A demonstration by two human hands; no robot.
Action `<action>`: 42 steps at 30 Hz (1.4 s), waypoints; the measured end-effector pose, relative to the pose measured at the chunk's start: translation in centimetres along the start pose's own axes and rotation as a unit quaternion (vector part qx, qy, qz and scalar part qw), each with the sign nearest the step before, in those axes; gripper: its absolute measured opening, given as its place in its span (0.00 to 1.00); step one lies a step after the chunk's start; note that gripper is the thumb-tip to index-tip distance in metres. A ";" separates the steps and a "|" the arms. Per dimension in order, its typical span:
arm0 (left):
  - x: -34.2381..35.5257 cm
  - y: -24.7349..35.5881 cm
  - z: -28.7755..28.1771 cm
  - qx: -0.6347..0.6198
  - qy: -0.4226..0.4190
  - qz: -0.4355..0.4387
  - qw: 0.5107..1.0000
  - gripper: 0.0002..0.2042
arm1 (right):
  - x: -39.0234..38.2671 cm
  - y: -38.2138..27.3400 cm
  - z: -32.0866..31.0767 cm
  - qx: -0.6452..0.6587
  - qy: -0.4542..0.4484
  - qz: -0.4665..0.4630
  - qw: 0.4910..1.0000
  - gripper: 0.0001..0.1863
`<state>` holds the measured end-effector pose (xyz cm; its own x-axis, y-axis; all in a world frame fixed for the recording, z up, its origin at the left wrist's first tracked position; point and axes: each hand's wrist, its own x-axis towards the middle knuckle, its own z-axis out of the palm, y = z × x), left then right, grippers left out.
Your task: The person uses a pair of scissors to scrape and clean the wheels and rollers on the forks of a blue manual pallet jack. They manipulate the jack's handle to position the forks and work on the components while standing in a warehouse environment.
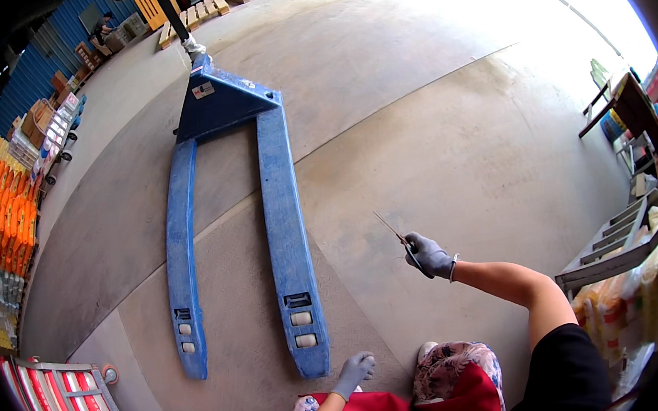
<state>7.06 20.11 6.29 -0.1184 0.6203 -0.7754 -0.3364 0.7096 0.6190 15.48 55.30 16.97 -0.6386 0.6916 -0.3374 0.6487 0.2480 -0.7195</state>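
A grey glove covers my right hand point(430, 255), held out ahead of me over the floor. Its fingers wrap the dark handles of a pair of scissors point(388, 225), whose thin blades point away to the upper left. Near my lap, my left hand point(355, 373), also gloved in grey, is curled into a loose fist, and nothing shows in it. A blue pallet jack point(284, 209) stands in front of me to the left, its two forks reaching toward me; no load lies on them.
At the near left is a metal cart point(90, 406) with red-and-white packs. Orange bags point(6, 211) are stacked farther along the left. A metal ladder point(614, 241) leans at the right by bagged goods. Wooden pallets point(202, 13) lie far off, with a person point(104, 24) beyond.
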 end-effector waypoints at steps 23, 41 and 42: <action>-32.5 29.0 9.9 -0.180 0.000 -0.060 0.982 0.14 | -45.2 -13.1 -22.0 0.309 0.332 0.309 0.836 0.23; -26.7 41.6 5.6 -0.121 0.213 -0.105 0.964 0.11 | -28.5 -7.8 -45.7 0.474 0.445 0.223 0.726 0.26; -24.0 42.3 4.9 -0.122 0.204 -0.113 0.965 0.10 | -26.7 -7.1 -47.4 0.477 0.451 0.222 0.720 0.26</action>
<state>0.29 36.85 51.71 -0.3569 0.2404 -0.9027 -0.6001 0.6816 0.4188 47.55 67.28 59.82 0.3537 0.8249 -0.4409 -0.1491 -0.4156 -0.8972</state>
